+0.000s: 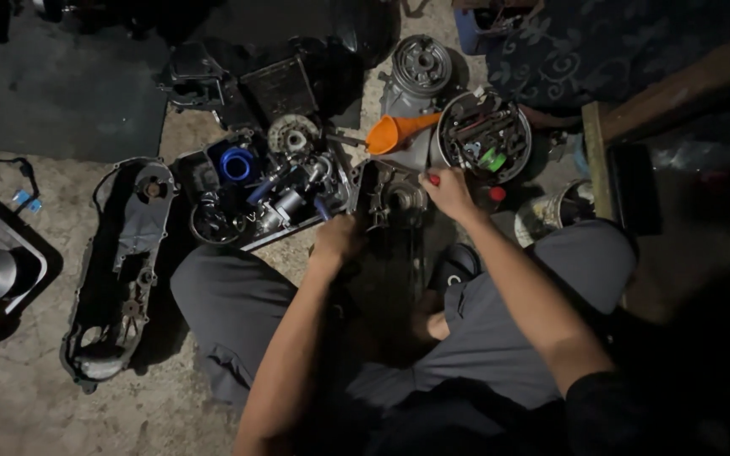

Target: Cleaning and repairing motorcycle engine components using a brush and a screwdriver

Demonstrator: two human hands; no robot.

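Both hands clamp: left (337, 239) on the engine case (390, 203) (dark metal), right (448, 192) on a red-handled tool (433, 179).

The funnel (394, 133) lies between the cylinder (416, 72) behind and the engine case (390, 198) in front

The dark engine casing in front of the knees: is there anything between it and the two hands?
Nothing visible. The left hand rests on the dark engine casing, and the right hand, holding a red-handled tool, is at its upper edge.
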